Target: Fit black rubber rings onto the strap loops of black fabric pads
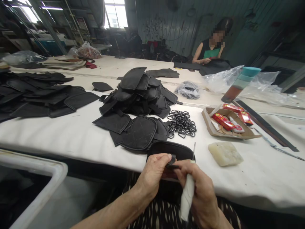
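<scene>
At the table's front edge, my left hand (153,171) pinches a short strap on a black leather piece (171,148). My right hand (201,184) is closed round the pale wrapped handle of an awl (187,198), whose thin metal shaft points up and away. The thumb and finger of that hand also meet the strap, close to my left fingertips. Part of the leather piece is hidden behind both hands. Just beyond lie a heap of black D-rings (182,123) and a pile of similar black leather pieces (140,95).
To the right, a yellowish wax-like block (225,154) sits before a cardboard box (234,136) of red packets. A tumbler (240,84) stands behind it. More black pieces (47,98) spread leftward. A white bin (59,173) is at lower left. Across the table, another person (211,52) handles dark material.
</scene>
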{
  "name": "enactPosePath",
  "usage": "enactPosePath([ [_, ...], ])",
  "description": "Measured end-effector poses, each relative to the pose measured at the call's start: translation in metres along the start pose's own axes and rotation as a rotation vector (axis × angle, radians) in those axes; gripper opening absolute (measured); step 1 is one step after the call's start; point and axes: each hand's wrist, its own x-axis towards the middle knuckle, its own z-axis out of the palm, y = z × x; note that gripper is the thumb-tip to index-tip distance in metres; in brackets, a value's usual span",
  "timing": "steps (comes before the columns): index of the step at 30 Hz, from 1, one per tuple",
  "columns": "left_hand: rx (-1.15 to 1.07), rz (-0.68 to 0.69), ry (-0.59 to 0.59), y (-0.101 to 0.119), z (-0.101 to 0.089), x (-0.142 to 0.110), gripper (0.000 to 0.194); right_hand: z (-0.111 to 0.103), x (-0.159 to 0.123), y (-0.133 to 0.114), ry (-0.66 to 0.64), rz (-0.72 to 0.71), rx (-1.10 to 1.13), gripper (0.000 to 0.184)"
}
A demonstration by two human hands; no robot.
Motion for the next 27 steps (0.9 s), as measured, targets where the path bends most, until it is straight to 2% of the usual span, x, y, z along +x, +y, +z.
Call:
enactPosePath([
  [4, 0.038, 0.050, -0.026, -0.006, 0.003, -0.006, 0.026, 0.003, 0.000, -0.006, 0.116, 0.318, -0.121, 0.005],
  [8, 0.056, 0.120, -0.013, -0.011, 0.004, -0.012, 0.028, 0.003, 0.003, -0.011, 0.081, 0.484, -0.137, 0.007],
  [17, 0.110, 0.183, 0.134, -0.027, -0.004, -0.019, 0.023, 0.000, -0.002, -0.014, 0.028, 0.578, -0.107, 0.009],
  [22, 0.235, 0.197, 0.076, -0.019, 0.003, -0.023, 0.024, 0.000, -0.002, -0.014, 0.003, 0.582, -0.075, 0.010],
  [27, 0.297, 0.180, 0.105, -0.019, 0.007, -0.023, 0.030, -0.001, 0.000, -0.015, -0.031, 0.594, -0.104, 0.010],
])
